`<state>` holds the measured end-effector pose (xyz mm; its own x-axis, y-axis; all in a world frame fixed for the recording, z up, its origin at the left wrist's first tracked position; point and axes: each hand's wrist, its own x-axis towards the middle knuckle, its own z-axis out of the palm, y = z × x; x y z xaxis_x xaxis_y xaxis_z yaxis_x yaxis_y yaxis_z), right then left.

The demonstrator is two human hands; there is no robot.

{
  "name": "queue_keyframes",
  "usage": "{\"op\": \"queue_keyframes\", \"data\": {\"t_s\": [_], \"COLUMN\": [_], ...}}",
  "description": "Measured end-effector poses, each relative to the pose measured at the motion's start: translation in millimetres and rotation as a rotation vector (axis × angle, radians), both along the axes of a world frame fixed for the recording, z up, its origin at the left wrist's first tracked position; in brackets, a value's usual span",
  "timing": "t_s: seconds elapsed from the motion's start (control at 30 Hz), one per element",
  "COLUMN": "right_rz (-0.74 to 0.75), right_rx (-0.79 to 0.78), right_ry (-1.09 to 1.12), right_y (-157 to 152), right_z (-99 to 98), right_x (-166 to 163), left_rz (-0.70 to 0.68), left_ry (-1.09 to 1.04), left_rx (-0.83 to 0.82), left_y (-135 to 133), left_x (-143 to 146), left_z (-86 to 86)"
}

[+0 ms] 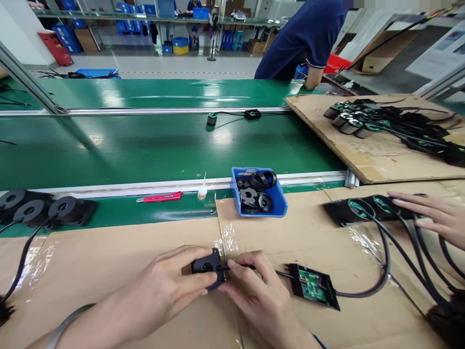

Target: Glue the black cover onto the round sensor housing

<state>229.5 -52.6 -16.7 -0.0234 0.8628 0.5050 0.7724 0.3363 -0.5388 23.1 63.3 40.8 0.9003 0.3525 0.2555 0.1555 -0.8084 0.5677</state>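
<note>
My left hand (174, 278) grips a small black plastic housing (203, 265) between thumb and fingers, just above the cardboard. Pinched in my right hand (259, 291) is a black cable (285, 274), whose near end meets the housing's right side; whether it passes inside is hidden by my fingers. To the right, that cable runs into an open black case with a green circuit board (312, 285), lying on the cardboard. A thicker cable leaves the board's far side. Ahead stands a blue bin (283, 209) of black rings and caps.
Another person's hand (441, 215) rests by a row of black housings (366, 209) with cables at right. A red knife (162, 197), a small glue bottle (202, 190) and more black housings (65, 211) lie left. A raised board (378, 162) carries cylindrical parts.
</note>
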Motion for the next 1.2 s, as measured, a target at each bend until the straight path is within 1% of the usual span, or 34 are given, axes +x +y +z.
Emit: {"op": "queue_keyframes", "data": {"t_s": [0.17, 0.33, 0.47, 0.63, 0.83, 1.0, 1.2], "right_rz": [-0.004, 0.009, 0.036, 0.069, 0.083, 0.062, 0.071], "right_rx": [-0.006, 0.003, -0.028, -0.066, -0.078, -0.016, 0.038], "right_ry": [0.0, 0.018, 0.037, 0.04, 0.087, 0.117, 0.152], "right_y": [0, 0, -3, -5, -6, -4, -2], "right_z": [-0.4, 0.6, 0.5, 1.4, 2.9, 1.2, 2.8], "right_x": [2, 4, 6, 7, 7, 6, 5], "left_rz": [0.026, 0.03, 0.032, 0.011, -0.003, 0.009, 0.036], "left_ry": [-0.061, -0.054, -0.064, -0.043, -0.067, -0.077, -0.098], "left_rx": [0.048, 0.093, 0.131, 0.181, 0.125, 0.066, 0.009], "left_y": [1, 0, -1, 0, 2, 1, -1], "left_x": [8, 6, 6, 8, 8, 10, 14], "left_z": [1.6, -3.4, -6.2, -1.5, -0.9, -3.5, -1.9]}}
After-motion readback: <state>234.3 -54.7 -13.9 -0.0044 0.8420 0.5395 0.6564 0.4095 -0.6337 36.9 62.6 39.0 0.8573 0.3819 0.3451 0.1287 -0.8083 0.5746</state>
